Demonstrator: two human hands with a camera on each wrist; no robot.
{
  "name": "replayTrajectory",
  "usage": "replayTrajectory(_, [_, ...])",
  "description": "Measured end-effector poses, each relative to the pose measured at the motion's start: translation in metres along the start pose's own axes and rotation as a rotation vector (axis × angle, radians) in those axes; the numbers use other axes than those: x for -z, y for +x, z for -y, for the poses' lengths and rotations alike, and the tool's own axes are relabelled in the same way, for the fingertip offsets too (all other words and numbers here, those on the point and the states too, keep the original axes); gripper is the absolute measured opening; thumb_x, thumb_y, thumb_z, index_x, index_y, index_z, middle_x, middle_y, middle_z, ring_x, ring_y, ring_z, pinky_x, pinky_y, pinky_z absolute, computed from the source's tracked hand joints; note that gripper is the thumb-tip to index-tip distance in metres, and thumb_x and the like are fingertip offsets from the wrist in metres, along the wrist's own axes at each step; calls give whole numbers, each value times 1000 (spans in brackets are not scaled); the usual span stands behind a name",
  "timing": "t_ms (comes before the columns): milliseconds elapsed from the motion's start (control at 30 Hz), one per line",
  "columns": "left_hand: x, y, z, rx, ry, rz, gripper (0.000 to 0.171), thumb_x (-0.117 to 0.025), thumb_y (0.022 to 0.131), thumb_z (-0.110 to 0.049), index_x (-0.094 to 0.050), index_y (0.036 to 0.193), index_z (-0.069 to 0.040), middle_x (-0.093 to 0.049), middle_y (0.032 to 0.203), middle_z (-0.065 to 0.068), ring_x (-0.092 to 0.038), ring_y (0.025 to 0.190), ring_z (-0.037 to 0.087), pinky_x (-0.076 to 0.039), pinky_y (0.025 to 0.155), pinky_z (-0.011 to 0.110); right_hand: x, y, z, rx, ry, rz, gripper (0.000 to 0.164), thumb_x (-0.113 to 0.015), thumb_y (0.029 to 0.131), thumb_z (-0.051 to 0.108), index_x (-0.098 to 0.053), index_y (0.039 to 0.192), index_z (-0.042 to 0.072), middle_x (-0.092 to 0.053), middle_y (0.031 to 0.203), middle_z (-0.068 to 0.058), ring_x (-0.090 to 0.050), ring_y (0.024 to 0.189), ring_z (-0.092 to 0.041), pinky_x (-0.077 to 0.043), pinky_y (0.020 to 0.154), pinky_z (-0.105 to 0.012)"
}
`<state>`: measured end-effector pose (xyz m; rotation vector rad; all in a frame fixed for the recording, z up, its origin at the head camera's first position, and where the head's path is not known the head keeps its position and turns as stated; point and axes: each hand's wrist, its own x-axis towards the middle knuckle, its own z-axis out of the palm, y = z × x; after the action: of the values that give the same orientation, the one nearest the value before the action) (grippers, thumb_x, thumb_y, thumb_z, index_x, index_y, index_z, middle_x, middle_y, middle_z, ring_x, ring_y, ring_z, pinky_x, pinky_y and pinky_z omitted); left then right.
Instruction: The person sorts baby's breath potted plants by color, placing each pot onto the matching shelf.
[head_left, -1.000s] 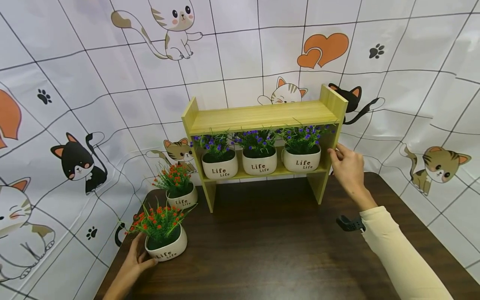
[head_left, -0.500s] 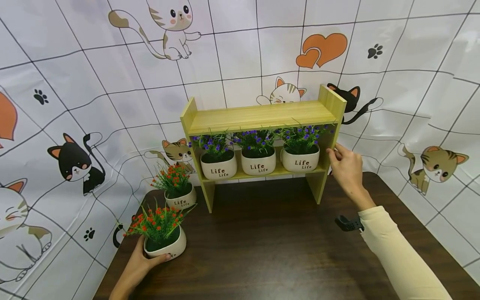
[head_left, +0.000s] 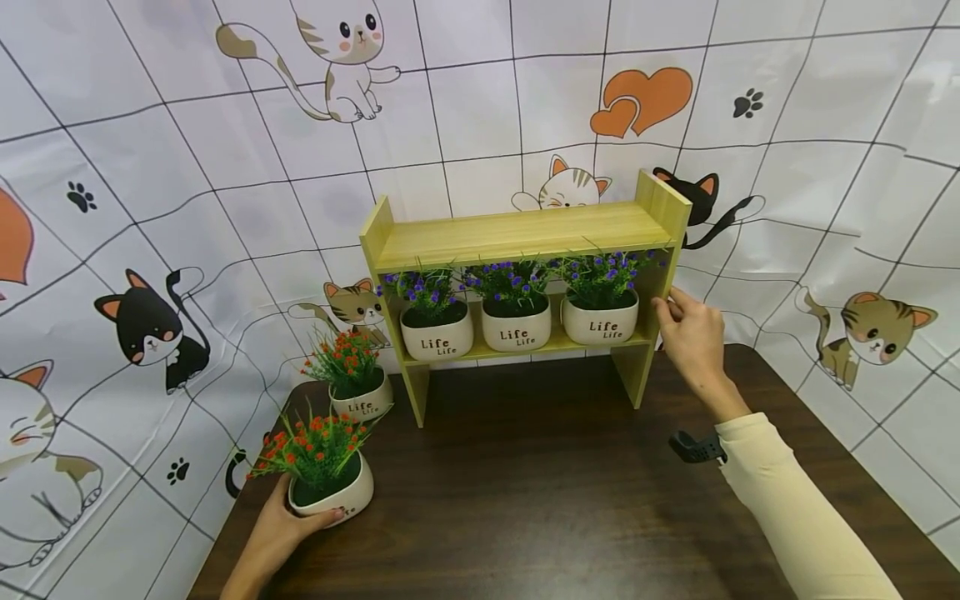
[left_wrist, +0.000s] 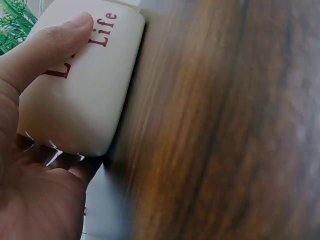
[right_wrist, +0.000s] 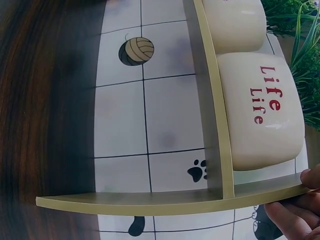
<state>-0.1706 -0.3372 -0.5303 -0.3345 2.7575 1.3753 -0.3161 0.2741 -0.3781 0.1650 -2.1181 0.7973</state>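
On the left, my left hand (head_left: 281, 525) grips a white pot of red flowers (head_left: 330, 492). In the left wrist view its thumb lies across the lettered front of the pot (left_wrist: 95, 95), and its fingers go round the side. The pot stands on the dark wooden table. At the right, my right hand (head_left: 693, 337) pinches the front edge of the right side panel of a yellow wooden shelf (head_left: 525, 233). The right wrist view has the thumb on the panel's inner face and fingers (right_wrist: 290, 215) outside it.
Three white pots with purple flowers (head_left: 516, 332) stand in a row on the shelf's lower board. Behind the held pot, a second red-flowered pot (head_left: 362, 400) is beside the shelf's left leg. A cat-patterned wall covering (head_left: 480, 100) rises behind the table (head_left: 525, 500).
My left hand has closed further round the red-flowered pot, its thumb sliding right across the front lettering. The right hand and the shelf keep their places.
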Motion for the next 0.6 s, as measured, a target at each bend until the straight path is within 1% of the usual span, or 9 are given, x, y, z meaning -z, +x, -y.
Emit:
replayTrajectory(33, [-1,-1,-1,-2,7,-7,116,-95,80,-40,-24,164,-3,-47,157,28,-49,143,44,-39,117,63,0,0,0,-2,0,0,19,-71,102,9,-79,113,-5,-73,63,-18,-36,47,20,-44,56,-28])
replayTrajectory(100, [-2,-2,-3,-8,16,-23,116,-96,79,-42,-27,163,-2,-49,156,28,-51,141,44,-40,116,63,0,-1,1,-7,3,2,20,-71,102,8,-79,114,-6,-74,66,-20,-45,47,10,-49,56,-38])
replayTrajectory(200, [-4,-5,-9,-12,34,-46,115,-96,78,-46,-32,162,-1,-52,154,29,-54,139,44,-43,114,62,0,-2,2,-13,10,2,21,-70,102,7,-78,115,-7,-76,71,-23,-64,51,-18,-56,64,-55])
replayTrajectory(233, [-5,-5,-11,-16,35,-50,115,-96,77,-48,-32,162,-2,-52,154,29,-55,139,45,-44,114,63,0,-2,2,-13,10,3,21,-70,102,7,-78,115,-7,-75,71,-23,-65,52,-25,-56,64,-58])
replayTrajectory(333, [-5,-6,-22,-42,22,-67,113,-95,78,-49,-35,162,-6,-55,153,25,-58,136,41,-48,110,57,0,-2,2,-14,16,3,22,-69,103,6,-77,116,-9,-76,74,-25,-71,57,-38,-57,67,-62])
replayTrajectory(433, [-4,-6,-37,-91,11,-86,108,-95,79,-49,-37,161,-9,-58,149,22,-60,132,37,-51,105,51,0,-1,2,-17,18,2,23,-68,103,6,-76,118,-9,-76,77,-26,-73,59,-41,-57,66,-62])
replayTrajectory(467, [-4,-6,-42,-102,11,-92,108,-95,78,-48,-38,161,-10,-60,148,21,-61,131,35,-52,103,49,0,-1,2,-18,21,3,22,-68,103,6,-76,117,-9,-76,79,-27,-74,63,-44,-57,67,-63])
replayTrajectory(500, [-3,-7,-48,-112,11,-95,107,-95,79,-48,-38,161,-9,-60,148,21,-61,130,35,-52,102,48,0,-1,2,-21,24,3,23,-68,103,6,-76,118,-10,-76,81,-28,-75,68,-48,-58,69,-64])
replayTrajectory(600, [-1,-8,-65,-142,14,-104,108,-95,80,-47,-37,162,-8,-61,146,21,-62,129,35,-55,97,43,0,-1,2,-27,27,4,23,-69,102,5,-76,118,-9,-77,84,-28,-76,75,-50,-58,73,-66])
